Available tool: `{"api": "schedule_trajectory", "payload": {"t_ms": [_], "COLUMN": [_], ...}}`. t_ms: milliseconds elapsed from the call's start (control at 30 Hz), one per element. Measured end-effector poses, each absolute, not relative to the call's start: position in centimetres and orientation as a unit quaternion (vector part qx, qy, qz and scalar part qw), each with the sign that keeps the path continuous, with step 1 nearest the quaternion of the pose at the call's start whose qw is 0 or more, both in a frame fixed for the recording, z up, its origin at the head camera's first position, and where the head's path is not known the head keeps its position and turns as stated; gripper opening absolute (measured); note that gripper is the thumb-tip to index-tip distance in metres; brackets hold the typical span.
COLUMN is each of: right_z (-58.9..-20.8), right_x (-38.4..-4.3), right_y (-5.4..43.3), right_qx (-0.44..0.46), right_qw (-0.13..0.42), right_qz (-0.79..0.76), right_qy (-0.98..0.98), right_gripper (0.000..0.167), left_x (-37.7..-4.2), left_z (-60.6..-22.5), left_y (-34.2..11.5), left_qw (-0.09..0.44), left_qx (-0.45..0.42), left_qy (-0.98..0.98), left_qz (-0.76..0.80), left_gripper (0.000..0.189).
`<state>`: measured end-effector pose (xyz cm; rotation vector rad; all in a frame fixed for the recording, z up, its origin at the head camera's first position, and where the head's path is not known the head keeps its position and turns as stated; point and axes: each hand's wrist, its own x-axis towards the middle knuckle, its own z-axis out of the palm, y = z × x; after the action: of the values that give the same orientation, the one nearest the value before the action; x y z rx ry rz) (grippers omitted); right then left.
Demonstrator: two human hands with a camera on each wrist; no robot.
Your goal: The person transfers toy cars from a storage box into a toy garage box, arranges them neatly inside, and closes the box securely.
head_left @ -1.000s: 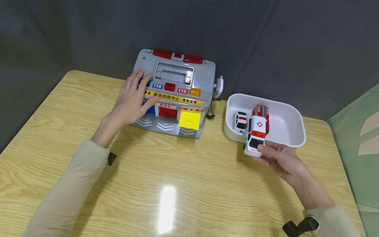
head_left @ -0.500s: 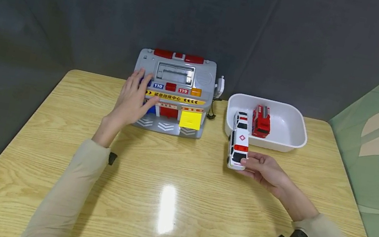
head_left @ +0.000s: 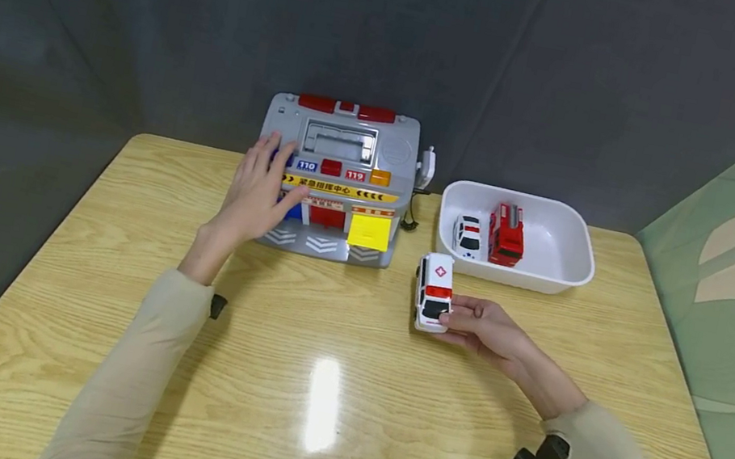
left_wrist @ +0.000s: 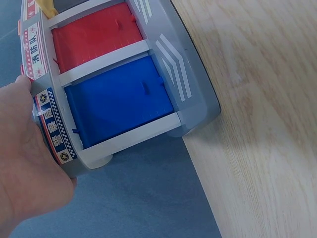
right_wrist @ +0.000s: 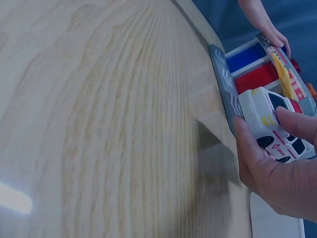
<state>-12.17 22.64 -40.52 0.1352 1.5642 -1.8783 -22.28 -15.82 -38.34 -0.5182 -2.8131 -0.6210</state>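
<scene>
My right hand (head_left: 489, 335) pinches a white toy ambulance (head_left: 434, 290) with a red light bar, thumb on one side and fingers on the other. In the right wrist view the ambulance (right_wrist: 270, 124) is held above the table. My left hand (head_left: 252, 193) rests, fingers extended, on the left part of a grey toy emergency station (head_left: 391, 153). The left wrist view shows the station's blue door (left_wrist: 119, 101) and red door (left_wrist: 96, 37) lowered. Its yellow door (head_left: 369, 232), on the right, is swung up and sticks outward.
Right of the station stands a white plastic tub (head_left: 553, 283). Inside it lie a toy police car (head_left: 467, 235) and a red toy fire truck (head_left: 506, 236). A dark curtain (head_left: 402, 31) hangs behind the wooden table (head_left: 248, 405).
My right hand has lifted the ambulance from over the tub and carried it left and toward me, to in front of the tub's left end. The left hand has stayed on the station.
</scene>
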Motion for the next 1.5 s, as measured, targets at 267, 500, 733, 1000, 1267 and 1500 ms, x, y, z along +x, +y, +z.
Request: {"api": "schedule_trajectory", "payload": {"t_ms": [267,500,733,1000,1267,1500], "right_z": [-40.7,-41.3,-41.9,-42.5,-42.8,-43.0], "right_x": [-12.9,-13.6,-14.1,-14.5,-15.6,-16.2], "right_y": [20.9,19.3,17.1,14.8,13.8,13.2], "right_qx": [0.068,0.082,0.104,0.108,0.107,0.103], "right_qw": [0.341,0.361,0.369,0.382,0.375,0.376], "right_qz": [-0.726,-0.714,-0.721,-0.732,-0.738,-0.742], "right_qy": [0.593,0.595,0.577,0.554,0.551,0.545], "right_gripper": [0.057,0.061,0.057,0.056,0.052,0.059], "left_x": [-22.2,-22.2,-22.4,-22.3,-22.3,-22.2], "left_z": [-38.4,-38.5,-38.4,-38.3,-38.2,-38.2], "left_y": [-15.9,-15.9,-15.8,-15.7,-15.6,-15.7], "left_qw": [0.111,0.110,0.112,0.113,0.114,0.113], "left_qx": [-0.176,-0.174,-0.177,-0.178,-0.178,-0.176], "left_qy": [-0.955,-0.955,-0.955,-0.956,-0.955,-0.956], "left_qz": [-0.212,-0.213,-0.211,-0.205,-0.207,-0.206], "left_gripper": [0.071,0.072,0.072,0.072,0.070,0.068]}}
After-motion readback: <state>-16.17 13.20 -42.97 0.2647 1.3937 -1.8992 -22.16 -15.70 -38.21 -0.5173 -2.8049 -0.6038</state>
